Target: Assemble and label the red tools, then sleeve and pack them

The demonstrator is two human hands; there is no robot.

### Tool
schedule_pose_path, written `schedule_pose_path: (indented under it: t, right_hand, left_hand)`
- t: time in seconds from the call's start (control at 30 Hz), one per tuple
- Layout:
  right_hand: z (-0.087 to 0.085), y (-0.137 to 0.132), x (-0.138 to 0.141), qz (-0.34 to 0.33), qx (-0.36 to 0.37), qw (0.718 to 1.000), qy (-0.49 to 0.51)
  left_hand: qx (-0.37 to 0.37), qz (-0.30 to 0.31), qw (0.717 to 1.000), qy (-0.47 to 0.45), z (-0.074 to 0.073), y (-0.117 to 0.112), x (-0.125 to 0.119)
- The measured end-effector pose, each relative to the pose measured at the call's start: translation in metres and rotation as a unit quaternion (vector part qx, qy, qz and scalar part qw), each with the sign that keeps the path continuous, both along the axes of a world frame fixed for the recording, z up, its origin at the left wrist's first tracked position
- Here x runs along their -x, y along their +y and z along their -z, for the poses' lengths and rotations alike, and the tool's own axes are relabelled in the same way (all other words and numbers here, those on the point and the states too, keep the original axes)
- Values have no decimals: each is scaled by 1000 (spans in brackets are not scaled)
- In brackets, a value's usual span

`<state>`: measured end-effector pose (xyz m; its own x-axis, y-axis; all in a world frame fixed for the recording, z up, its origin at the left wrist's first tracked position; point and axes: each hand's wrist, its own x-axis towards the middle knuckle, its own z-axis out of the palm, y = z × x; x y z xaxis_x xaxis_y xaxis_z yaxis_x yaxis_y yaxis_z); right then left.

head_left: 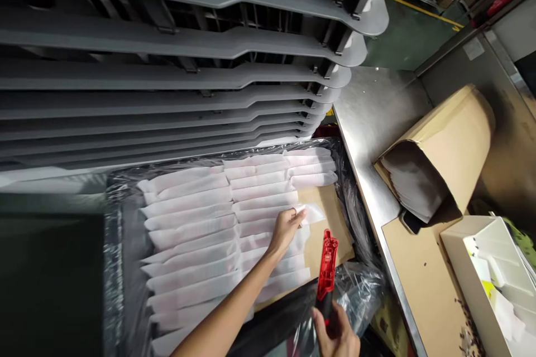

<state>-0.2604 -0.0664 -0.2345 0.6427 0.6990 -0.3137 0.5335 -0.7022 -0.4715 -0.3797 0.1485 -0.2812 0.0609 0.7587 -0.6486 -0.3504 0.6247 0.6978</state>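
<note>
My left hand [286, 228] is closed in a pinch on the edge of a thin white translucent bag [313, 213], over a box lined with black plastic film. Below and to the right, my right hand [338, 336] grips the black lower end of a red and black plastic shell part [327, 265], held upright with its hollow ribbed inside facing me. Rows of wrapped pieces in white sleeves [192, 223] lie side by side in the box, faint red showing through some of them. Brown cardboard [320, 192] shows beside the rows.
Grey curved slats [188, 78] of a machine or rack rise behind the box. On the metal bench [368, 122] to the right lies an open carton [456, 139] holding stacked white bags. A cream bin [481, 240] stands nearer, with small dark bits [469, 323] beside it.
</note>
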Motion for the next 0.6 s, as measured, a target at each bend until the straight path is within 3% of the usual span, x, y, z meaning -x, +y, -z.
schedule_pose_path:
  t: [0.1, 0.2, 0.6]
  right_hand:
    - [-11, 19, -5, -24, -9, 1000, 10]
    - [-9, 27, -5, -36, -8, 999, 19]
    - [-4, 19, -7, -63, -26, 993, 92]
  left_hand:
    - [-25, 21, 999, 21, 2, -9, -8]
    - [-37, 36, 998, 31, 4, -16, -13]
    - [-21, 16, 999, 30, 4, -30, -21]
